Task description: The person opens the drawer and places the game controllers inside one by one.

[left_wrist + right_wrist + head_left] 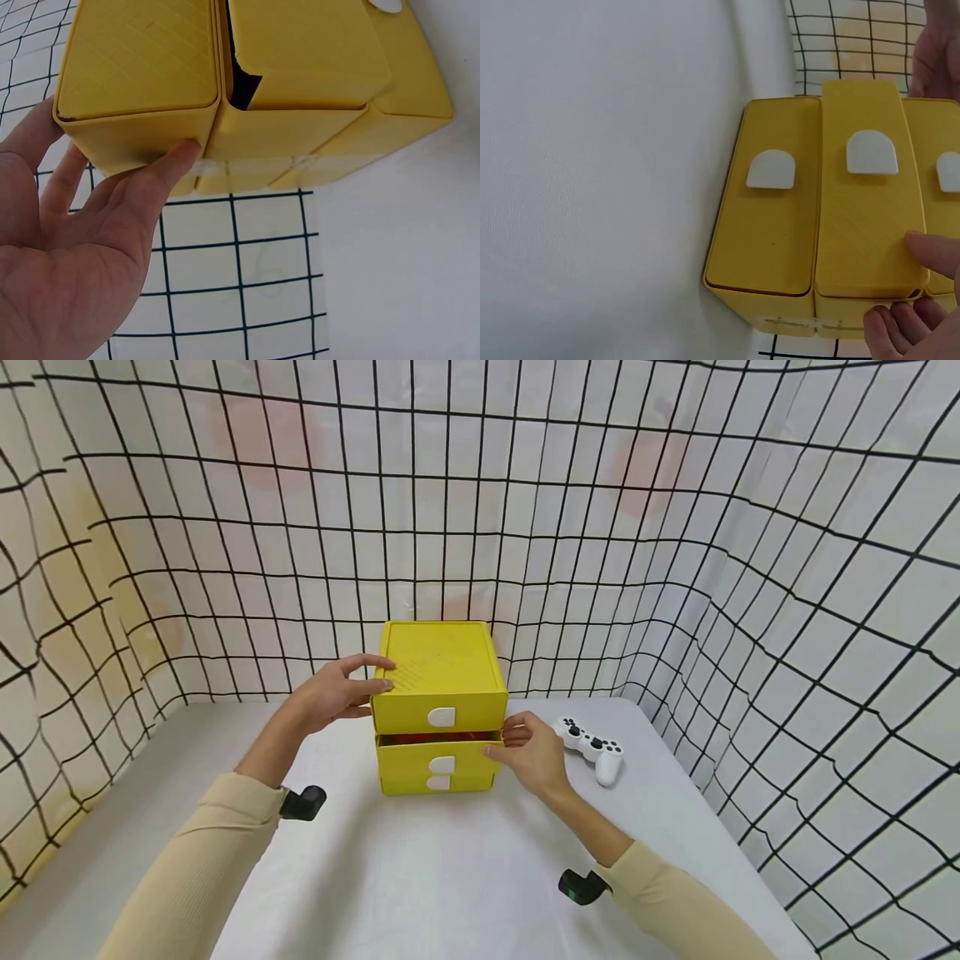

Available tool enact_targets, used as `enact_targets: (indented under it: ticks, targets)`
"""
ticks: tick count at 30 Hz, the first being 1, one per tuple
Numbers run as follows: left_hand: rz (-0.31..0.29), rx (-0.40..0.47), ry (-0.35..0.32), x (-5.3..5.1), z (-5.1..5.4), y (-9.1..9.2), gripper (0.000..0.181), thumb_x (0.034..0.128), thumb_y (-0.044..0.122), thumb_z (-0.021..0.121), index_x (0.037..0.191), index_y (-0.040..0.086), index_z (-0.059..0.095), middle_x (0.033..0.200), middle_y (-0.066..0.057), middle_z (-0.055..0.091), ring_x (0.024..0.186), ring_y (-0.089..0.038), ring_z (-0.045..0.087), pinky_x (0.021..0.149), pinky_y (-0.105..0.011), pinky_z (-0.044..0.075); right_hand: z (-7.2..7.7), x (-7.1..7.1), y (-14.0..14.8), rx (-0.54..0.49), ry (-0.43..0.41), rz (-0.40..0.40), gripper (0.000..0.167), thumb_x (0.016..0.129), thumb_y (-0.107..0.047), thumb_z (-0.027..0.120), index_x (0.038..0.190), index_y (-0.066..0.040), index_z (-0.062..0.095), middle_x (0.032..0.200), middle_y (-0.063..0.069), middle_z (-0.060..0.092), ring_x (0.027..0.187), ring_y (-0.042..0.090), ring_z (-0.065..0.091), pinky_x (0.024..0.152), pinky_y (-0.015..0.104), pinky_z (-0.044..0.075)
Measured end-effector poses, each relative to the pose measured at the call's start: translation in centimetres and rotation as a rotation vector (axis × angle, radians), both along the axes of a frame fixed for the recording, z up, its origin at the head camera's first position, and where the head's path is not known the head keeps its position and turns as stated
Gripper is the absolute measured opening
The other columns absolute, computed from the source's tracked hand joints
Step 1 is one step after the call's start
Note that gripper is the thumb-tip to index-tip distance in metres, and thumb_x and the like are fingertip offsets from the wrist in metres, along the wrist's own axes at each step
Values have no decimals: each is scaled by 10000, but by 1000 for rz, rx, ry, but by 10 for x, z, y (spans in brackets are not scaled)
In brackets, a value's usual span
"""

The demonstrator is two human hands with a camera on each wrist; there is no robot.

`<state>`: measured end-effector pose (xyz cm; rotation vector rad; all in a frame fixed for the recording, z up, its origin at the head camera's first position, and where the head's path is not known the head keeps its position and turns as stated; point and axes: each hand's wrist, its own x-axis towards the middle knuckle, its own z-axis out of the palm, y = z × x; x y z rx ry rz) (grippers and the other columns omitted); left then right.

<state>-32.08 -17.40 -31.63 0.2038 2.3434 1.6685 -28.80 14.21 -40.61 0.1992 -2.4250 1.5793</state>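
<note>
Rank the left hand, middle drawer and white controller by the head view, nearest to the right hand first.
1. Middle drawer: touched by the right hand.
2. White controller: on the table, just to that hand's right.
3. Left hand: across the yellow box, at its left side.

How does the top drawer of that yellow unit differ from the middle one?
The middle drawer sticks partly out, while the top drawer sits closed. Something red shows inside the middle drawer; the inside of the top drawer is hidden. The right grip holds the middle drawer near its edge, but not the top drawer. Both are yellow, each with a white tab.
</note>
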Motion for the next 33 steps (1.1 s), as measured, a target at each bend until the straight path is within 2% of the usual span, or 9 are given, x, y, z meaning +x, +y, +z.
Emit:
enact_targets:
  ticks: [6, 21, 33]
  targets:
    - [-7, -10, 5, 1, 1, -1, 522, 996, 284, 672, 1474, 188, 484, 1398, -157, 573, 1181, -274, 618, 1079, -445, 511, -7, -7, -4, 5, 67, -49, 377, 734, -125, 911, 1010, -71, 660, 924, 107, 737, 859, 231, 721, 756, 341, 629]
    - [-9, -24, 5, 1, 5, 1, 530, 998, 264, 671, 1485, 184, 478, 1399, -165, 574, 1173, -273, 629, 1062, -435, 524, -11, -15, -9, 54, 168, -66, 365, 736, -128, 907, 955, -62, 623, 773, 101, 682, 707, 197, 663, 574, 251, 552]
    - [-26, -57, 19, 2, 9, 0, 527, 997, 267, 672, 1479, 171, 484, 1393, -170, 561, 1191, -303, 616, 1074, -449, 512, -14, -19, -12, 58, 204, -78, 361, 754, -134, 901, 942, -48, 605, 749, 106, 662, 692, 203, 654, 557, 257, 553]
